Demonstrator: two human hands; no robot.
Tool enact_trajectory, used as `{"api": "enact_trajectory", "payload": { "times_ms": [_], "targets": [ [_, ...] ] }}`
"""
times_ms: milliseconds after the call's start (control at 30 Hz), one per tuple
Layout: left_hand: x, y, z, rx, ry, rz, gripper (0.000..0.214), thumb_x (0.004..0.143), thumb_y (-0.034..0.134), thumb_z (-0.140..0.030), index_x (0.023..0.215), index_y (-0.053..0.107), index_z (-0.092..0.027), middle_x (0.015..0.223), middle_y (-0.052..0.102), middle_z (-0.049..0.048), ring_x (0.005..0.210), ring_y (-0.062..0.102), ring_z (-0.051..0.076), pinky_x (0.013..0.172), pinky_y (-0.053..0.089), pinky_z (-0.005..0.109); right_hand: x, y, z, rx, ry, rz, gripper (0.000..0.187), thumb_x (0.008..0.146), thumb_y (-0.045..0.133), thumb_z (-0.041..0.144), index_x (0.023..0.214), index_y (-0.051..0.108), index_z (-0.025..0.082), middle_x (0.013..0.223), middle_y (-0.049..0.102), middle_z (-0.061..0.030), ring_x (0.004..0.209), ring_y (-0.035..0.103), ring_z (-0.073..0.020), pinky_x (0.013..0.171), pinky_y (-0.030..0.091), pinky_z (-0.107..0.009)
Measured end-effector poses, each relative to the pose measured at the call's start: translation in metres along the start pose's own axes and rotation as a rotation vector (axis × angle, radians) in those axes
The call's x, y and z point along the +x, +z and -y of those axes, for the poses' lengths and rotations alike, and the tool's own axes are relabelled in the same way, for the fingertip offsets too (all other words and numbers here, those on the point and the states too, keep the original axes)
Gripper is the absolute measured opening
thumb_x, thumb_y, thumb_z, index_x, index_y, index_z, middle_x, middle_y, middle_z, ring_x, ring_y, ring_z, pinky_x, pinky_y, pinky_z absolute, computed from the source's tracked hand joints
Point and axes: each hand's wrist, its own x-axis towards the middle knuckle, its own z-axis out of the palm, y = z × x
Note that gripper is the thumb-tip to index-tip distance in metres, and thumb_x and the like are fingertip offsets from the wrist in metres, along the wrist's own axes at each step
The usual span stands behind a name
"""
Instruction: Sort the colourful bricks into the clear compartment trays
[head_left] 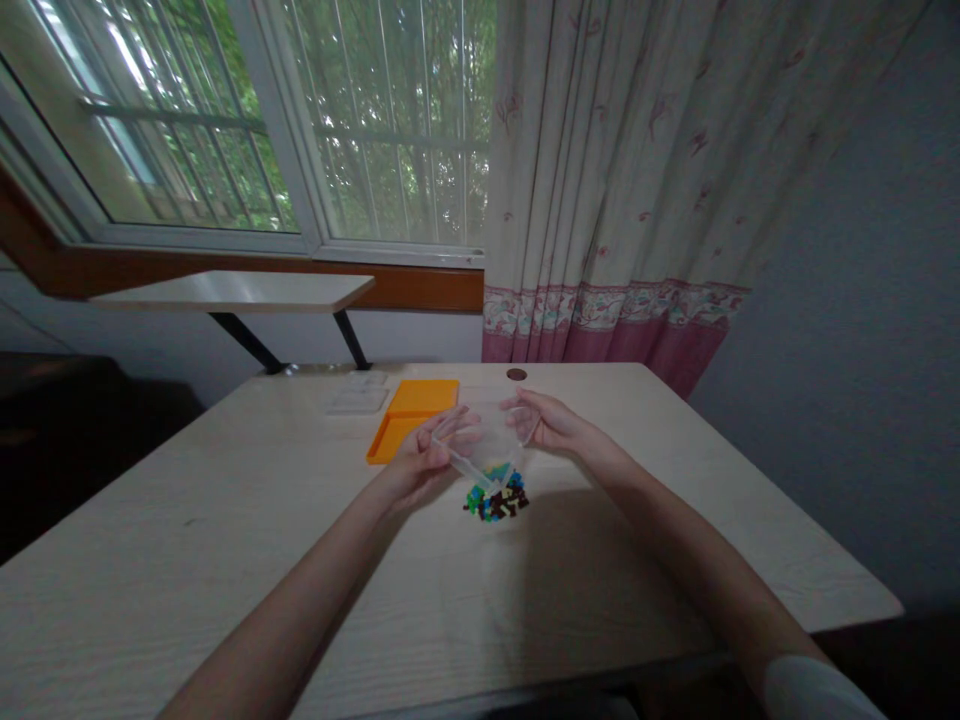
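A clear plastic bag [491, 440] hangs tilted between both hands over the pale wooden table [225, 540]. My left hand [431, 455] pinches one side of it, fingers closed on the plastic. My right hand [544, 420] grips the other side. Under the bag's lower corner lies a small heap of tiny coloured bricks [497, 497], green, blue, dark and yellow, on the table top. A few bricks seem to be still inside the bag's corner.
An orange tray [409, 418] lies just beyond my left hand. Clear plastic pieces [356, 398] sit behind it near the table's far edge. A round hole [516, 374] marks the far edge. A shelf, window and curtain stand behind.
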Motion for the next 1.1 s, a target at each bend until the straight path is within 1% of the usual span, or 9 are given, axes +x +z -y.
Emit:
{"api": "enact_trajectory", "payload": {
  "times_ms": [67, 133, 233, 333, 633, 767, 900, 1000, 1100],
  "targets": [
    [0.004, 0.000, 0.003, 0.018, 0.014, -0.036, 0.068, 0.047, 0.082, -0.022, 0.109, 0.055, -0.018, 0.121, 0.053, 0.0101, 0.098, 0.058, 0.021, 0.087, 0.045, 0.031, -0.005, -0.001, 0.001, 0.031, -0.068, -0.021, 0.041, 0.085, 0.041, 0.049, 0.096, 0.059, 0.013, 0.075, 0.065, -0.0062, 0.058, 0.058, -0.0106, 0.055, 0.046, -0.022],
    [0.008, -0.001, 0.008, 0.038, 0.049, -0.106, 0.063, 0.048, 0.081, -0.018, 0.104, 0.055, -0.018, 0.120, 0.054, 0.0088, 0.100, 0.058, 0.022, 0.090, 0.043, 0.033, -0.011, 0.000, -0.001, -0.008, -0.177, -0.035, 0.047, 0.077, 0.054, 0.053, 0.108, 0.053, 0.017, 0.091, 0.064, -0.0072, 0.070, 0.059, -0.0123, 0.060, 0.048, -0.024],
    [0.013, -0.001, 0.016, 0.064, 0.116, -0.198, 0.059, 0.048, 0.080, -0.016, 0.100, 0.052, -0.019, 0.119, 0.053, 0.0080, 0.101, 0.057, 0.023, 0.091, 0.042, 0.037, -0.021, 0.000, -0.014, -0.202, -0.306, -0.052, 0.081, 0.054, 0.079, 0.034, 0.124, 0.039, 0.026, 0.110, 0.055, -0.0068, 0.082, 0.055, -0.0124, 0.067, 0.048, -0.024],
    [0.014, 0.000, 0.021, 0.100, 0.123, -0.205, 0.061, 0.047, 0.080, -0.016, 0.099, 0.049, -0.018, 0.118, 0.052, 0.0094, 0.101, 0.057, 0.024, 0.089, 0.043, 0.037, -0.028, -0.004, -0.030, -0.369, -0.361, -0.105, 0.101, 0.047, 0.082, 0.024, 0.132, 0.027, 0.029, 0.117, 0.048, -0.0081, 0.086, 0.051, -0.0126, 0.069, 0.047, -0.025],
    [0.013, 0.004, 0.032, 0.333, 0.091, -0.100, 0.069, 0.049, 0.079, -0.022, 0.107, 0.041, -0.020, 0.124, 0.044, 0.0126, 0.097, 0.056, 0.021, 0.079, 0.048, 0.035, -0.038, -0.015, -0.038, -0.643, -0.434, -0.205, 0.096, 0.049, 0.080, 0.027, 0.132, 0.032, 0.022, 0.117, 0.049, -0.0109, 0.092, 0.049, -0.0155, 0.077, 0.043, -0.029],
    [0.008, -0.005, 0.029, 0.849, 0.210, -0.126, 0.075, 0.057, 0.074, -0.027, 0.122, 0.037, -0.021, 0.117, 0.047, 0.0104, 0.099, 0.052, 0.022, 0.087, 0.043, 0.038, -0.042, -0.035, -0.030, -0.692, -0.459, -0.247, 0.083, 0.054, 0.077, 0.029, 0.128, 0.040, 0.021, 0.116, 0.052, -0.0111, 0.095, 0.050, -0.0169, 0.082, 0.042, -0.032],
    [0.005, -0.023, 0.018, 1.466, 0.267, -0.120, 0.041, 0.072, 0.058, -0.026, 0.112, 0.052, -0.018, 0.104, 0.053, 0.0090, 0.101, 0.050, 0.025, 0.090, 0.038, 0.038, -0.044, -0.073, -0.026, -0.735, -0.421, -0.319, 0.078, 0.056, 0.075, 0.029, 0.125, 0.042, 0.016, 0.114, 0.053, -0.0133, 0.092, 0.051, -0.0169, 0.083, 0.043, -0.036],
    [0.007, -0.034, 0.015, 1.647, 0.212, -0.073, 0.026, 0.077, 0.050, -0.024, 0.100, 0.060, -0.017, 0.099, 0.056, 0.0101, 0.094, 0.054, 0.024, 0.084, 0.041, 0.034, -0.043, -0.096, -0.032, -0.771, -0.378, -0.342, 0.079, 0.054, 0.076, 0.029, 0.125, 0.042, 0.016, 0.114, 0.053, -0.0136, 0.090, 0.053, -0.0171, 0.083, 0.044, -0.036],
    [0.010, -0.041, 0.016, 1.683, 0.172, -0.005, 0.023, 0.079, 0.046, -0.022, 0.095, 0.062, -0.016, 0.093, 0.059, 0.0098, 0.088, 0.056, 0.022, 0.080, 0.043, 0.031, -0.040, -0.105, -0.041, -0.802, -0.339, -0.314, 0.083, 0.054, 0.077, 0.029, 0.127, 0.040, 0.015, 0.112, 0.055, -0.0127, 0.095, 0.054, -0.0181, 0.088, 0.042, -0.038]
  ]
}}
